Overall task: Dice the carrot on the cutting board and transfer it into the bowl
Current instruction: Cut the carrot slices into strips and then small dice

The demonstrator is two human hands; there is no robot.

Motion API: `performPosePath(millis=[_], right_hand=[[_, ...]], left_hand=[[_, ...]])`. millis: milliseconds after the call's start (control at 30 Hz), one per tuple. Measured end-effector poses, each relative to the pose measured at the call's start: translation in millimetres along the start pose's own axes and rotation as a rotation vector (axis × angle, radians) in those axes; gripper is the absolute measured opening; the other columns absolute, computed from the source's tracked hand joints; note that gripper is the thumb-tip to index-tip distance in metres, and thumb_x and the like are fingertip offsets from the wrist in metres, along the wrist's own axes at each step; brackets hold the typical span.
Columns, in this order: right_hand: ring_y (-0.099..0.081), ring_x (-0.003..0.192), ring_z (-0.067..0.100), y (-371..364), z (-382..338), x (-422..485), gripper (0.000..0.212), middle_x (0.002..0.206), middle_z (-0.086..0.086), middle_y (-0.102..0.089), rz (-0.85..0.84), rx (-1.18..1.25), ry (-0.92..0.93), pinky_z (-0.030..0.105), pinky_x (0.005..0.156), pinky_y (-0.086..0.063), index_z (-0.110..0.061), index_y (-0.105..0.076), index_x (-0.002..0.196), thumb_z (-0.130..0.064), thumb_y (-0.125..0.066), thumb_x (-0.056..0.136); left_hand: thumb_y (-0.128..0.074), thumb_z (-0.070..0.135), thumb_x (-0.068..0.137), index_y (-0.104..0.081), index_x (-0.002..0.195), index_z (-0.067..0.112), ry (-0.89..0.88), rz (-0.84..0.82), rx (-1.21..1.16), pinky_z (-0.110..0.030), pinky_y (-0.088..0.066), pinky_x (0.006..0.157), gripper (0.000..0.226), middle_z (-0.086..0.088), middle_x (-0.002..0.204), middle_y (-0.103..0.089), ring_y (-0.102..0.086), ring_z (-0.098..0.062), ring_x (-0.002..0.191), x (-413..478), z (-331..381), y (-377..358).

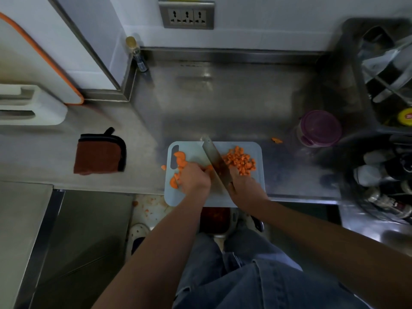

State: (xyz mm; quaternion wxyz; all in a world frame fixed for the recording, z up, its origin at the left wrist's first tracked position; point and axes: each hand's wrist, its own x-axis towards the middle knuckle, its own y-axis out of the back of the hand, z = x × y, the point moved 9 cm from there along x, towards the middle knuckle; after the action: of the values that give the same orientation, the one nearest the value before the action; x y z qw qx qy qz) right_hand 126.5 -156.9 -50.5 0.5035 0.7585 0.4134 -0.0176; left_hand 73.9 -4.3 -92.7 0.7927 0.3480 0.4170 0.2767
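Jeans (245,275) below, brown cloth (99,152) left of board (191,152), purple-lidded tub (318,128) right

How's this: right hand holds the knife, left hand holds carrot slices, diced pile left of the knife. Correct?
No. Head view shows the diced pile right of the knife. Right hand holding it and left hand holding carrot slices are correct.

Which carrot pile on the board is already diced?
The right pile, beyond the knife by the right hand: small cubes. The left pile under the left hand is only half-round slices.
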Motion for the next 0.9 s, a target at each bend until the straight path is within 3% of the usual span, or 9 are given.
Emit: performPosePath(millis=[133, 300, 367, 533, 633, 800, 900], right_hand=[[-0.054, 0.072, 0.021, -0.7, -0.7, -3.6, 0.023, 0.077, -0.002, -0.049, -0.032, -0.039, 0.006, 0.034, 0.064, -0.043, -0.018, -0.035, 0.120, -0.017, -0.041, 0.097], [-0.057, 0.083, 0.026, 4.9, 0.6, -1.2, 0.021, 0.100, 0.010, -0.060, -0.016, -0.119, -0.011, 0.035, 0.070, -0.042, -0.013, -0.040, 0.119, -0.021, -0.041, 0.100], [-0.058, 0.088, 0.029, 8.9, -1.4, 1.5, 0.022, 0.100, 0.010, -0.059, -0.008, -0.116, -0.013, 0.035, 0.071, -0.039, -0.012, -0.040, 0.120, -0.018, -0.041, 0.099], [-0.051, 0.068, 0.024, 19.6, -12.5, 5.3, 0.047, 0.088, 0.010, -0.060, 0.052, -0.027, 0.030, 0.036, 0.064, -0.042, -0.020, -0.022, 0.141, -0.014, -0.042, 0.098], [-0.051, 0.064, 0.023, 21.1, -18.0, 8.0, 0.059, 0.090, 0.011, -0.062, 0.064, -0.032, 0.088, 0.034, 0.059, -0.040, -0.028, -0.013, 0.147, -0.013, -0.042, 0.098], [-0.051, 0.067, 0.020, 13.9, -21.6, 7.6, 0.079, 0.086, 0.009, -0.060, 0.016, -0.124, 0.082, 0.034, 0.064, -0.040, -0.033, 0.006, 0.152, -0.011, -0.044, 0.096], [-0.054, 0.074, 0.023, 11.6, -25.4, 8.5, 0.087, 0.089, 0.011, -0.059, -0.014, -0.135, 0.069, 0.036, 0.068, -0.045, -0.035, 0.012, 0.151, -0.004, -0.044, 0.093]], left_hand=[[-0.062, 0.045, 0.089, -0.074, 0.100, 0.016, 0.049, -0.051, -0.062, -0.038, -0.046, 0.086, 0.034, -0.009, 0.100, -0.070, -0.062, -0.031, 0.102, -6.8, 2.7, -0.8], [-0.067, 0.047, 0.083, -0.076, 0.083, 0.014, 0.090, -0.066, -0.172, -0.039, -0.052, 0.078, 0.033, -0.007, 0.084, -0.072, -0.066, -0.028, 0.088, -6.1, -0.8, -6.1], [-0.068, 0.048, 0.081, -0.076, 0.077, 0.016, 0.113, -0.085, -0.213, -0.043, -0.055, 0.079, 0.034, -0.005, 0.077, -0.071, -0.067, -0.027, 0.084, -3.5, -4.2, -11.1], [-0.070, 0.048, 0.072, -0.069, 0.065, 0.018, 0.175, -0.097, -0.313, -0.046, -0.057, 0.079, 0.031, -0.003, 0.068, -0.070, -0.070, -0.028, 0.079, 4.1, -16.3, -24.6], [-0.075, 0.048, 0.070, -0.069, 0.072, 0.015, 0.192, -0.105, -0.336, -0.042, -0.059, 0.075, 0.033, -0.005, 0.073, -0.072, -0.071, -0.025, 0.076, 13.6, -24.9, -37.0], [-0.074, 0.031, 0.079, -0.071, 0.077, 0.010, 0.201, -0.102, -0.355, -0.038, -0.054, 0.085, 0.022, -0.003, 0.078, -0.071, -0.067, -0.023, 0.085, -0.8, -12.0, -12.9], [-0.074, 0.024, 0.081, -0.069, 0.082, 0.008, 0.217, -0.117, -0.365, -0.034, -0.051, 0.082, 0.017, -0.003, 0.085, -0.071, -0.064, -0.021, 0.089, -2.5, -12.2, -11.1]])
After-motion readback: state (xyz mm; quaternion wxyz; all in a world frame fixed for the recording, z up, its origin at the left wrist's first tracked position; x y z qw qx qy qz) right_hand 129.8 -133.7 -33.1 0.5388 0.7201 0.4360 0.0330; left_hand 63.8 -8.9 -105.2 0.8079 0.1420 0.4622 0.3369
